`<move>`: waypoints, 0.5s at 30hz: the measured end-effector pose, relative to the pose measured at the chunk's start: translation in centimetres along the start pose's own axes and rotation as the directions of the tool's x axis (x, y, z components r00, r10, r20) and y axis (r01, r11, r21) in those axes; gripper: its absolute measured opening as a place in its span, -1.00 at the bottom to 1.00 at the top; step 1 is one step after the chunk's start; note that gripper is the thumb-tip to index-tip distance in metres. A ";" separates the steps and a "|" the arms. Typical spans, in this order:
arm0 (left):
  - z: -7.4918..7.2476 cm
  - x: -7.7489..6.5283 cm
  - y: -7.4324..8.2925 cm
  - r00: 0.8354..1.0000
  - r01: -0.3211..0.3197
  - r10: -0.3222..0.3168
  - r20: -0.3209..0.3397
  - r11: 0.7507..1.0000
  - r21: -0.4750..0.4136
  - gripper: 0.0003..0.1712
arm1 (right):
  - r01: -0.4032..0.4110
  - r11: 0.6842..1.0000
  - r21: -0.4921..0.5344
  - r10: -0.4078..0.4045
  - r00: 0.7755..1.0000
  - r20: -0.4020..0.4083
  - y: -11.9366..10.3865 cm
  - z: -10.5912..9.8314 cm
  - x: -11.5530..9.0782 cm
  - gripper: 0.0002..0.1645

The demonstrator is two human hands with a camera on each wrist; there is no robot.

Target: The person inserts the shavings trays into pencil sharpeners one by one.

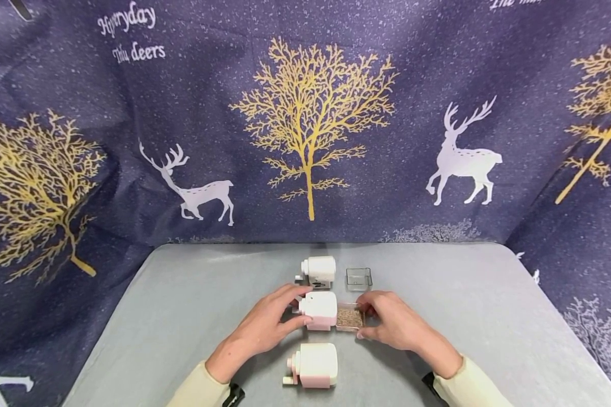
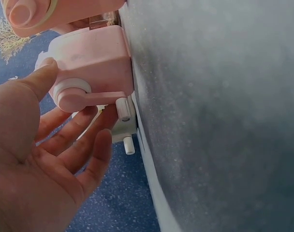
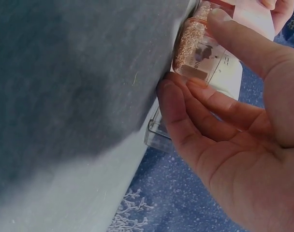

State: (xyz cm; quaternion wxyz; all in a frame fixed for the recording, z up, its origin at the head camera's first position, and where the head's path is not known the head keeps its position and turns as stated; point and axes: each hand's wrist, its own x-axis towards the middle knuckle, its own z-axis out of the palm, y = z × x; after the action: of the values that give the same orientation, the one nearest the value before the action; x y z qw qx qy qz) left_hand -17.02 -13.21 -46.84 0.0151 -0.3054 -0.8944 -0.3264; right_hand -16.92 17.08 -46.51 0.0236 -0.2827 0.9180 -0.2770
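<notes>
My left hand holds the middle crank pencil sharpener, white on top and pink below, with thumb and fingers on opposite sides. In the left wrist view, the thumb presses the pink sharpener body above its crank. At the sharpener's right side, my right hand pinches a clear shavings drawer between thumb and fingers. Brown shavings fill much of it. The drawer meets the sharpener's end; how far it sits inside I cannot tell.
Nearer me stands a second white and pink sharpener, its crank to the left. Behind the middle one is a white sharpener, with a see-through drawer to its right. A grey-covered table meets a dark blue patterned cloth.
</notes>
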 end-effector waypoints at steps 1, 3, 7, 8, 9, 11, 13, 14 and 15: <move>0.0 0.0 0.0 1.000 0.000 0.000 0.001 1.000 -0.001 -0.31 | -0.001 1.000 0.002 0.001 1.000 0.002 0.0 0.0 0.0 -0.41; 0.0 0.0 0.0 1.000 0.002 -0.002 0.003 1.000 -0.004 -0.30 | 0.002 1.000 0.007 -0.002 1.000 0.005 0.0 0.1 0.1 -0.42; 0.1 0.0 0.0 1.000 -0.001 0.001 -0.002 1.000 0.002 -0.30 | 0.022 1.000 0.013 -0.022 1.000 0.006 -0.1 0.2 0.3 -0.45; 0.1 0.0 0.0 1.000 -0.004 0.004 -0.005 1.000 0.004 -0.30 | 0.027 1.000 0.016 -0.027 1.000 0.005 -0.1 0.2 0.4 -0.45; 0.1 0.0 -0.1 1.000 -0.008 0.008 -0.007 1.000 0.006 -0.31 | 0.031 0.999 0.017 -0.031 1.000 0.004 -0.1 0.3 0.4 -0.46; 0.2 0.0 -0.1 1.000 -0.015 0.015 -0.014 1.000 0.011 -0.31 | 0.036 0.999 0.022 -0.036 0.999 0.004 -0.1 0.4 0.5 -0.46; 0.1 0.0 -0.1 1.000 -0.017 0.017 -0.017 1.000 0.014 -0.31 | 0.038 0.999 0.022 -0.038 0.999 0.000 -0.1 0.4 0.5 -0.46; 0.1 0.0 -0.1 1.000 -0.017 0.017 -0.017 1.000 0.014 -0.32 | 0.039 0.999 0.023 -0.039 0.999 -0.001 -0.1 0.5 0.6 -0.46; 0.1 -0.1 -0.1 1.000 -0.016 0.016 -0.015 1.000 0.015 -0.32 | 0.039 0.999 0.024 -0.039 0.999 -0.003 -0.1 0.5 0.6 -0.46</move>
State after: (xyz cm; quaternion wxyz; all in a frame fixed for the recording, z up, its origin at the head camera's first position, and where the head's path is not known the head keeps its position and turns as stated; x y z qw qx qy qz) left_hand -17.00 -13.22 -46.99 0.0269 -0.3097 -0.8942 -0.3220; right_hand -17.26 16.40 -46.80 0.0204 -0.3001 0.9089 -0.2887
